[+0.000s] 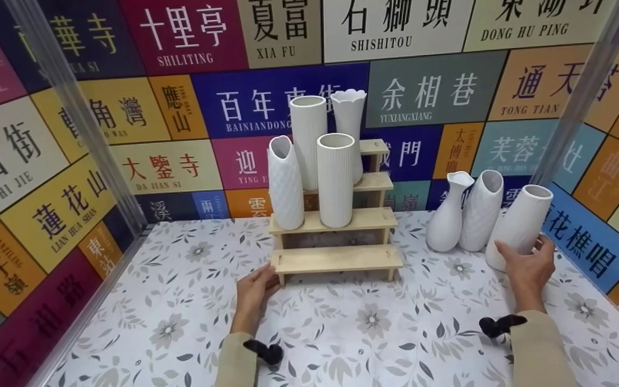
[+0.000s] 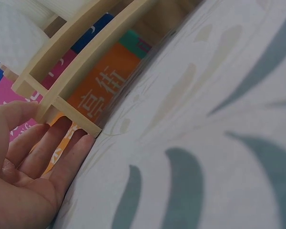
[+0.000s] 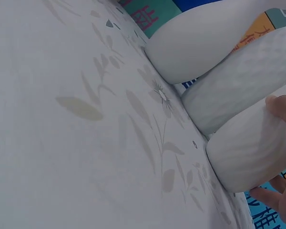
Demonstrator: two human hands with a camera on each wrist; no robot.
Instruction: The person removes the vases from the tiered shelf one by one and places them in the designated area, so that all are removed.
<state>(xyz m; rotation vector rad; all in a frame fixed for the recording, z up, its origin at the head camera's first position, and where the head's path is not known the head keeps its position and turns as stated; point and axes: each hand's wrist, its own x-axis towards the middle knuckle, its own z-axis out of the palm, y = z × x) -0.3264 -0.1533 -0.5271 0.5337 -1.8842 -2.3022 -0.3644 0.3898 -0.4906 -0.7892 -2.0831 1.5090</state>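
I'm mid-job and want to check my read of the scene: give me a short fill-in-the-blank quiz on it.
1. The wooden stand carries ____ vases.
2. The left hand touches the wooden stand at its ____ step.
3. The right hand grips a white vase, the one farthest to the ____ in the head view.
4. Beside it, ____ other vases stand on the tablecloth.

Missing words: four; lowest; right; two.
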